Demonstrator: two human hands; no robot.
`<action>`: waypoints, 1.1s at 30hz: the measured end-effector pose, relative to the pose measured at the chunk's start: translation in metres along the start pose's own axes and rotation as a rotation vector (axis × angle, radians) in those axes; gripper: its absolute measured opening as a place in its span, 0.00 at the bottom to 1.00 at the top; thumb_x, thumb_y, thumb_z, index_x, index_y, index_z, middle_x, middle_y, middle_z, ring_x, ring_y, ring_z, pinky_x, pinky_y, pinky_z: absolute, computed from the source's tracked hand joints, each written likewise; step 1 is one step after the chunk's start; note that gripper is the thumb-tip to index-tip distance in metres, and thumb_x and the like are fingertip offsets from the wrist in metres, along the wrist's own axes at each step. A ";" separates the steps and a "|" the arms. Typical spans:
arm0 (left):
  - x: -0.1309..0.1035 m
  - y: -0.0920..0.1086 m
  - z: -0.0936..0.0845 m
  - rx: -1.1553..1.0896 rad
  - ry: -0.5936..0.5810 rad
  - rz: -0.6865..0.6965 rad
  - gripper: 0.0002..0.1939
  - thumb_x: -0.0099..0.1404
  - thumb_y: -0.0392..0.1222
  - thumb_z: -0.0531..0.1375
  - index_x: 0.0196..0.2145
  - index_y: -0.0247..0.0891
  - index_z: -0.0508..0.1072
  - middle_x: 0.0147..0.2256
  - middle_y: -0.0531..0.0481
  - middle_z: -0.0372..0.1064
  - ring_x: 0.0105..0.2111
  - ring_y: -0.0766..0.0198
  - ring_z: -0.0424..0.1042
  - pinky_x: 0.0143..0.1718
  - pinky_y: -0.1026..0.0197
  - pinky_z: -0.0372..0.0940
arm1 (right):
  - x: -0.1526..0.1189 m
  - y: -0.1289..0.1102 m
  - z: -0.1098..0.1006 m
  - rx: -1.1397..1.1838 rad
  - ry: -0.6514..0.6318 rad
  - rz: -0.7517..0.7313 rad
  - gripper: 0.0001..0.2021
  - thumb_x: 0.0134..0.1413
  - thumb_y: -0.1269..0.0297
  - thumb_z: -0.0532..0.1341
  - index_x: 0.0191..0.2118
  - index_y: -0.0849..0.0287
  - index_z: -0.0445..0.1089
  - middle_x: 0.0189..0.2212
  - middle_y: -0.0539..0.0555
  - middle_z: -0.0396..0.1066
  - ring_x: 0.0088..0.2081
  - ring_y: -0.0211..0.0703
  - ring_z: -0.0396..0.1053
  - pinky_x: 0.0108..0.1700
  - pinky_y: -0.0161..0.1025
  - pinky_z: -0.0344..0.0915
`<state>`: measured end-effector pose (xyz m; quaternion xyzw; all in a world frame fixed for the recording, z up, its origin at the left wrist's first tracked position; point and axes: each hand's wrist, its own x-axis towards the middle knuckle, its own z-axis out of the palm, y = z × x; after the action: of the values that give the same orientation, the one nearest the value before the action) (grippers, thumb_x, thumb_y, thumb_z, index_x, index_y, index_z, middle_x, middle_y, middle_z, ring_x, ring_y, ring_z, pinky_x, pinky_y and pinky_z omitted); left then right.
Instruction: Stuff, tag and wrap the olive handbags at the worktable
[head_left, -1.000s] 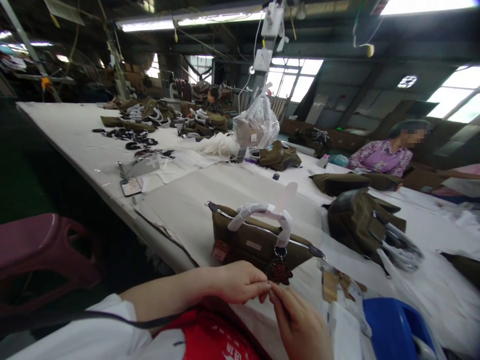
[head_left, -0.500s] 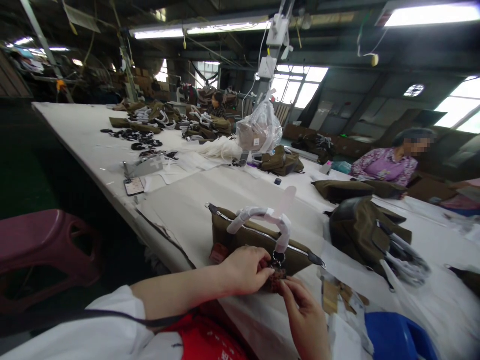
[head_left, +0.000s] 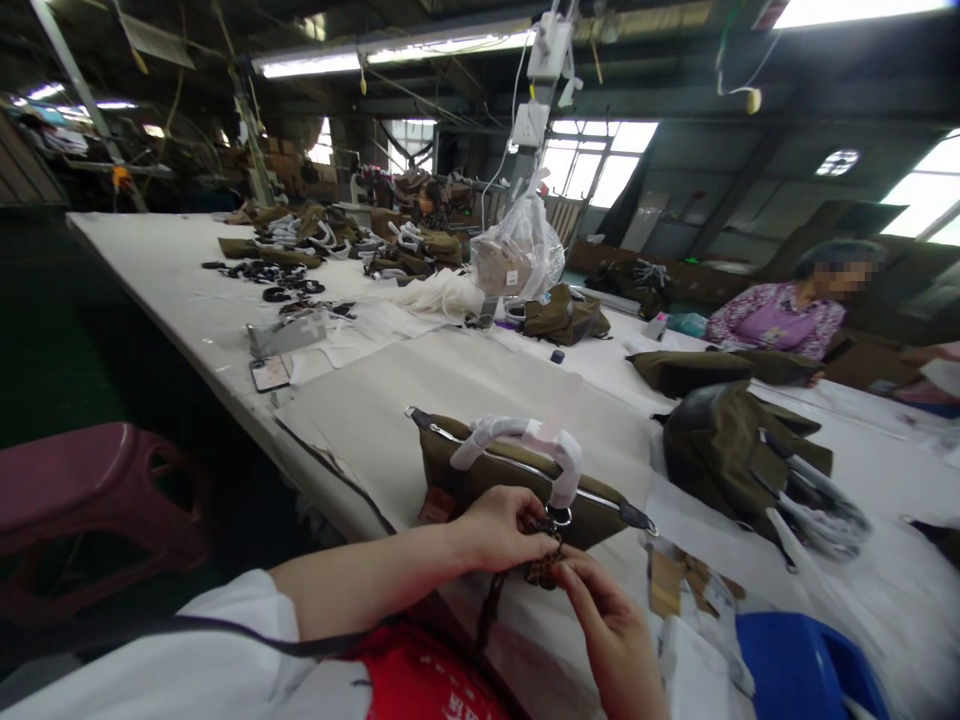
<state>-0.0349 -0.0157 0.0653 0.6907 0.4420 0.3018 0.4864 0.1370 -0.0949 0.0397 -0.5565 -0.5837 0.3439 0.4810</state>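
While the olive handbag [head_left: 442, 468] stands near the tabletop's [head_left: 360, 430] front edge, the left hand [head_left: 504, 530] and right hand [head_left: 611, 622] pinch its patterned charm [head_left: 543, 571]. A clear plastic bag [head_left: 525, 245] encloses something brown.

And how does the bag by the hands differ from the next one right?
The near bag stands upright, wrapped handle arched; the right bag slumps, wrapped straps flopped sideways. Left hand and right hand hold the near bag's charm; neither touches the right bag. Both are olive.
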 end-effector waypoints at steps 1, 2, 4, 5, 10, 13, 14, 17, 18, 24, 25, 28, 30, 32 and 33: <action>0.000 0.001 -0.001 0.027 0.006 0.011 0.16 0.53 0.47 0.63 0.36 0.34 0.77 0.30 0.50 0.74 0.29 0.64 0.70 0.28 0.65 0.62 | 0.000 -0.001 -0.004 -0.046 0.049 -0.025 0.14 0.55 0.51 0.62 0.33 0.56 0.76 0.46 0.58 0.75 0.43 0.49 0.73 0.41 0.38 0.72; -0.001 0.002 -0.003 0.049 0.010 0.018 0.15 0.54 0.47 0.63 0.35 0.34 0.77 0.29 0.50 0.74 0.29 0.64 0.71 0.29 0.65 0.62 | 0.000 -0.003 -0.008 -0.098 0.107 -0.047 0.14 0.55 0.50 0.61 0.34 0.56 0.76 0.45 0.58 0.75 0.42 0.48 0.73 0.40 0.38 0.72; -0.001 0.004 -0.005 0.078 0.012 0.005 0.13 0.54 0.46 0.63 0.33 0.34 0.78 0.28 0.51 0.74 0.29 0.63 0.70 0.29 0.65 0.61 | 0.001 -0.006 -0.014 -0.207 0.192 -0.064 0.16 0.55 0.49 0.61 0.36 0.57 0.76 0.39 0.57 0.76 0.37 0.47 0.74 0.35 0.36 0.72; -0.001 0.005 -0.006 0.087 0.006 -0.015 0.13 0.53 0.46 0.63 0.32 0.34 0.78 0.28 0.51 0.73 0.29 0.64 0.70 0.28 0.65 0.61 | 0.001 -0.007 -0.017 -0.257 0.208 -0.063 0.17 0.55 0.48 0.60 0.37 0.57 0.76 0.35 0.56 0.77 0.34 0.46 0.74 0.34 0.36 0.72; -0.001 0.008 -0.010 0.159 -0.053 -0.052 0.13 0.53 0.47 0.63 0.30 0.34 0.78 0.26 0.52 0.73 0.28 0.64 0.69 0.28 0.65 0.60 | 0.004 -0.009 -0.020 -0.391 0.190 -0.072 0.18 0.54 0.47 0.61 0.37 0.57 0.78 0.34 0.55 0.78 0.34 0.47 0.76 0.36 0.36 0.72; 0.000 0.007 -0.011 0.206 -0.081 -0.034 0.14 0.53 0.48 0.63 0.30 0.34 0.77 0.26 0.52 0.72 0.28 0.64 0.68 0.27 0.65 0.58 | 0.006 -0.008 -0.019 -0.397 0.163 -0.107 0.17 0.55 0.48 0.61 0.37 0.56 0.78 0.35 0.55 0.79 0.35 0.47 0.77 0.36 0.36 0.72; 0.000 0.006 -0.012 0.214 -0.091 -0.025 0.14 0.53 0.49 0.62 0.31 0.34 0.77 0.26 0.52 0.72 0.27 0.65 0.68 0.27 0.65 0.58 | 0.007 -0.008 -0.019 -0.402 0.151 -0.123 0.16 0.55 0.49 0.61 0.37 0.56 0.78 0.34 0.55 0.79 0.35 0.47 0.77 0.36 0.36 0.72; 0.001 0.004 -0.013 0.218 -0.111 -0.001 0.14 0.54 0.49 0.62 0.31 0.34 0.77 0.27 0.52 0.72 0.28 0.65 0.68 0.27 0.65 0.58 | 0.009 -0.008 -0.018 -0.425 0.121 -0.161 0.15 0.56 0.50 0.61 0.36 0.55 0.78 0.33 0.53 0.79 0.34 0.46 0.77 0.35 0.35 0.72; 0.001 0.004 -0.013 0.215 -0.114 0.004 0.15 0.54 0.49 0.62 0.31 0.34 0.77 0.27 0.52 0.72 0.28 0.64 0.68 0.28 0.65 0.59 | 0.010 -0.008 -0.017 -0.432 0.116 -0.165 0.15 0.56 0.51 0.60 0.36 0.55 0.78 0.33 0.53 0.79 0.34 0.46 0.77 0.35 0.35 0.72; 0.000 0.006 -0.013 0.217 -0.122 -0.011 0.15 0.55 0.50 0.62 0.31 0.34 0.77 0.27 0.51 0.72 0.29 0.64 0.69 0.28 0.65 0.60 | 0.014 -0.010 -0.015 -0.441 0.102 -0.166 0.16 0.57 0.49 0.59 0.35 0.55 0.78 0.33 0.53 0.79 0.33 0.46 0.77 0.35 0.36 0.72; 0.000 0.007 -0.013 0.218 -0.122 -0.017 0.15 0.55 0.50 0.62 0.31 0.34 0.77 0.27 0.51 0.72 0.29 0.64 0.69 0.28 0.65 0.60 | 0.014 -0.010 -0.014 -0.433 0.101 -0.163 0.16 0.57 0.49 0.59 0.35 0.55 0.78 0.32 0.54 0.79 0.33 0.46 0.77 0.34 0.36 0.72; 0.000 0.006 -0.014 0.217 -0.116 -0.006 0.15 0.55 0.50 0.62 0.30 0.34 0.76 0.27 0.51 0.72 0.29 0.64 0.70 0.28 0.66 0.60 | 0.014 -0.009 -0.013 -0.408 0.106 -0.148 0.17 0.56 0.49 0.59 0.35 0.56 0.78 0.33 0.54 0.79 0.33 0.47 0.77 0.35 0.36 0.72; -0.001 0.007 -0.014 0.218 -0.118 0.002 0.14 0.56 0.50 0.61 0.30 0.34 0.76 0.27 0.52 0.71 0.29 0.64 0.69 0.28 0.66 0.59 | 0.014 -0.008 -0.011 -0.395 0.108 -0.135 0.17 0.56 0.48 0.59 0.36 0.56 0.78 0.33 0.54 0.79 0.34 0.47 0.77 0.35 0.36 0.72; -0.002 0.008 -0.015 0.229 -0.120 0.004 0.14 0.56 0.49 0.61 0.30 0.34 0.76 0.27 0.52 0.71 0.29 0.64 0.69 0.27 0.66 0.59 | 0.013 -0.007 -0.009 -0.384 0.116 -0.119 0.17 0.56 0.48 0.60 0.36 0.55 0.79 0.33 0.54 0.79 0.34 0.47 0.77 0.35 0.36 0.73; -0.002 0.008 -0.015 0.238 -0.119 0.006 0.14 0.56 0.49 0.61 0.31 0.35 0.76 0.27 0.52 0.71 0.29 0.64 0.69 0.27 0.66 0.58 | 0.013 -0.006 -0.007 -0.377 0.129 -0.112 0.17 0.55 0.48 0.60 0.35 0.55 0.79 0.33 0.54 0.79 0.34 0.47 0.77 0.35 0.36 0.73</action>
<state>-0.0460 -0.0130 0.0785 0.7614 0.4429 0.2072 0.4256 0.1430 -0.0842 0.0503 -0.6241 -0.6358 0.1652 0.4230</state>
